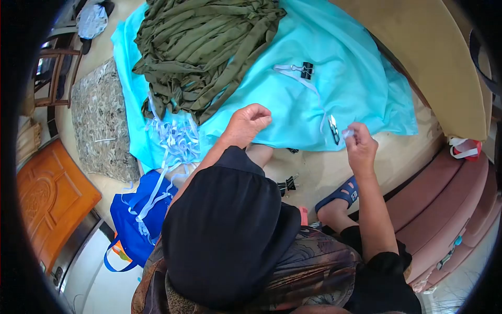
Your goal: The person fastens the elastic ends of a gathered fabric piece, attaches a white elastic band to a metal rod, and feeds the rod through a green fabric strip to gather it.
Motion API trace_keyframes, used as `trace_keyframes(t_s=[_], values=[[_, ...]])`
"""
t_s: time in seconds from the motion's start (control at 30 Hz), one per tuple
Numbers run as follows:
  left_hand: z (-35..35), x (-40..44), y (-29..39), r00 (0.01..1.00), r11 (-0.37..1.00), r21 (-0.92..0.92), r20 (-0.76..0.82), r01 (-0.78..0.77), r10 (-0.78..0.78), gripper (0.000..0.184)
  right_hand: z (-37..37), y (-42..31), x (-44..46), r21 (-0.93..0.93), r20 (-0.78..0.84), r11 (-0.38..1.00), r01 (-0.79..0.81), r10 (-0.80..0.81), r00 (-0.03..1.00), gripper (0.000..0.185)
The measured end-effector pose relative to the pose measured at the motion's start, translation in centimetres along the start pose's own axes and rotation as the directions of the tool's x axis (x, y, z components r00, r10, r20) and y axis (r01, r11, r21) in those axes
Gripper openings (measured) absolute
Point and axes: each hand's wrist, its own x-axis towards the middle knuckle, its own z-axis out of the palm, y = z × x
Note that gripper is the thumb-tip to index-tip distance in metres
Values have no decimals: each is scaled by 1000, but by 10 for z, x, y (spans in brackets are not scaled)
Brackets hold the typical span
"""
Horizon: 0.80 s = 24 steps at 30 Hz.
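My left hand [248,123] is raised over the near edge of a turquoise sheet [340,47], its thumb and fingers pinched together. Whatever may be between those fingertips is too small to see. On the right, my right hand [362,149] pinches a small whitish scrap of ribbon [347,134]. Close beside it lies a pair of thread snips [333,129] on the sheet. A pale ribbon [308,85] runs from a black binder clip [307,70] down toward the snips. Olive-green fabric strips [209,47] are heaped at the back, near a tangle of pale ribbons [178,138].
Black cloth [230,235] covers my leg at the front. More binder clips [286,186] lie on the floor near a blue slipper [340,194]. A blue bag [138,214] stands left, a mauve sofa [434,193] right. A large tan panel [418,42] rises at upper right.
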Motion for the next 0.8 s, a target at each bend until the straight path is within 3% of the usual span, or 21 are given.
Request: trace_keyframes(t_s=[0.1,0.13,0.23,0.37,0.5,0.63,0.77,0.8], values=[[-2,-3,17,993,999,2,113,-41,41,21,-1,-42,-2,-142,21,961,236,-235,972,15],[-3,-4,26,988,998,1,145,-55,54,22,-3,-59,-3,-158,59,956,246,-240,969,19],[-9,0,41,948,995,-77,305,-65,85,23,1,-79,0,-157,39,833,531,-532,846,23],[-7,-3,65,895,990,-141,441,-4,67,24,17,-97,0,-76,175,737,671,-653,737,26],[0,-1,54,869,961,-258,493,95,47,22,54,-93,-9,46,317,801,596,-578,752,21],[-2,1,40,893,889,-444,438,112,106,19,80,-94,-21,96,353,913,396,-404,844,17],[-10,-1,43,920,738,-664,354,120,169,18,80,-111,-13,22,153,941,338,-337,929,13],[-11,-1,44,926,711,-694,333,114,177,19,79,-103,-10,36,190,955,294,-295,936,14]])
